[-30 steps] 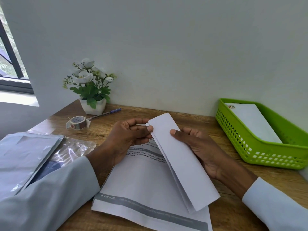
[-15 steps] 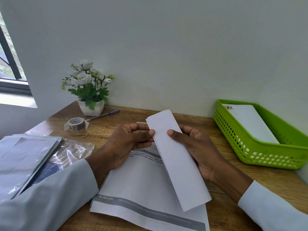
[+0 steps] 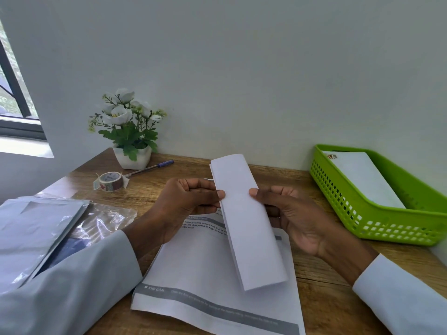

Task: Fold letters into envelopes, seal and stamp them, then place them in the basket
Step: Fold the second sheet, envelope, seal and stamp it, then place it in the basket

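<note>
Two hands hold the folded letter [image 3: 246, 221] above the desk [image 3: 321, 286]: left hand [image 3: 186, 204] and right hand [image 3: 290, 216] pinch its opposite long edges, fingers curled, probably keeping the folds closed for insertion. Unfolded sheets [image 3: 205, 281] lie beneath. The basket [image 3: 377, 213], far right, contains one stamped envelope [image 3: 362, 177].

Folded letter [image 3: 246, 221] hides most right-hand fingers [image 3: 257, 193].
</note>
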The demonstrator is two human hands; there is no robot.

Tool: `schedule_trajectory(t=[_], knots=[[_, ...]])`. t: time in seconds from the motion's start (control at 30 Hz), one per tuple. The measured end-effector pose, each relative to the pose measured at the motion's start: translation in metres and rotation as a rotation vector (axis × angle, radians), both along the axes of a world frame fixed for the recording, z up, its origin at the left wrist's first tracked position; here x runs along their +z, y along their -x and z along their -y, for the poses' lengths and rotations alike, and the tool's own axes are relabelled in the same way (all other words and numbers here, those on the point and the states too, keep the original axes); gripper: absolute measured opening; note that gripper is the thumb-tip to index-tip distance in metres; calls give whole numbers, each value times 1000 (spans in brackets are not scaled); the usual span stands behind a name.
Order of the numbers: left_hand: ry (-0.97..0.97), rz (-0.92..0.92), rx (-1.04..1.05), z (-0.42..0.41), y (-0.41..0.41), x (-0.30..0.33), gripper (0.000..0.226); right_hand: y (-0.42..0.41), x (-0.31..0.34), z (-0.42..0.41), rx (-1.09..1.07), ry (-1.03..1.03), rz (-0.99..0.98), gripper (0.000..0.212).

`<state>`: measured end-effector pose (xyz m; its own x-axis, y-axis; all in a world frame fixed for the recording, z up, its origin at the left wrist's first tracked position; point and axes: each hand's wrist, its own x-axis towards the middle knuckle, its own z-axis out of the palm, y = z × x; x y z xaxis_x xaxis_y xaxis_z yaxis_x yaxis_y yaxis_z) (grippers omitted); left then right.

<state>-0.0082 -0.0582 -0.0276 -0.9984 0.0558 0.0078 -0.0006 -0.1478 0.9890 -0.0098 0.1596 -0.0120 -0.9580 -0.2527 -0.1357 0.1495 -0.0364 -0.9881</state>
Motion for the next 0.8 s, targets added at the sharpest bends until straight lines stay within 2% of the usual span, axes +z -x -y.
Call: schedule_trajectory(t=[0.13, 0.23, 0.37, 0.47, 0.57, 0.8], knots=[[29, 0, 1, -2, 0, -1, 20, 3, 0, -4, -51, -14, -13, 38], [18, -6, 8, -3, 0, -1, 24, 3, 1, -4, -69, -30, -21, 29], [-21, -30, 69, 0, 1, 0, 22, 0, 5, -8, 33, -94, 20, 28], [-49, -44, 88, 1, 2, 0, 26, -2, 5, -8, 41, -127, 15, 9], [-64, -66, 96, -2, 2, 1, 25, 0, 5, -7, -8, -122, -17, 12], [-104, -102, 174, 2, 5, -1, 31, 0, 7, -14, 87, -197, -17, 20]])
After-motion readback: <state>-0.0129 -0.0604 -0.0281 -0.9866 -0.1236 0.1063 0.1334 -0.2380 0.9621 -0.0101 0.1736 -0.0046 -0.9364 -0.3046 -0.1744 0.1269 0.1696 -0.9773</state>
